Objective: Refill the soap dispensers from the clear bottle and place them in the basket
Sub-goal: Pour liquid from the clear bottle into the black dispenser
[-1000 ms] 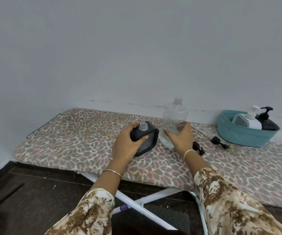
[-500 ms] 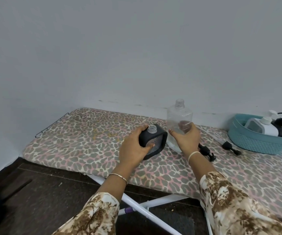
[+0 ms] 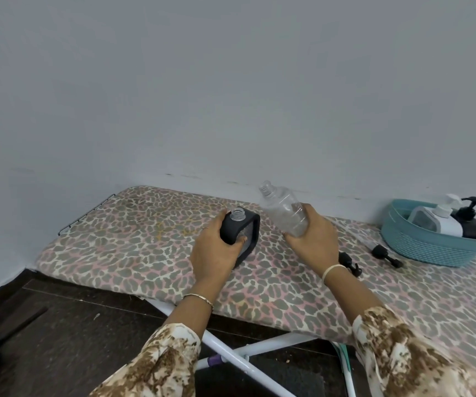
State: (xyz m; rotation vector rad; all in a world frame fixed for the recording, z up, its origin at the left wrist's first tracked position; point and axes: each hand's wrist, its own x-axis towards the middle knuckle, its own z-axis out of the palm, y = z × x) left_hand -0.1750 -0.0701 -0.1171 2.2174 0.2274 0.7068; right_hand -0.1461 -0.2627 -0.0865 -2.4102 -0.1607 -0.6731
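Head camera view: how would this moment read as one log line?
left hand: grips open black dispenser | right hand: holds clear bottle tilted toward it | basket: white dispenser, capped black dispenser inside

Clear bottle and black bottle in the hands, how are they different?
The clear bottle is see-through; the black dispenser is dark. The clear bottle is long and tilted in the right hand; the black dispenser is squat and boxy, neck up on the ironing board in the left hand. Both have open necks, no cap or pump.

dispenser [image 3: 249, 234] on ironing board [image 3: 133, 247] | bottle [image 3: 284, 210] right of it | pump heads [image 3: 380, 250] between bottle and basket [image 3: 431, 250]
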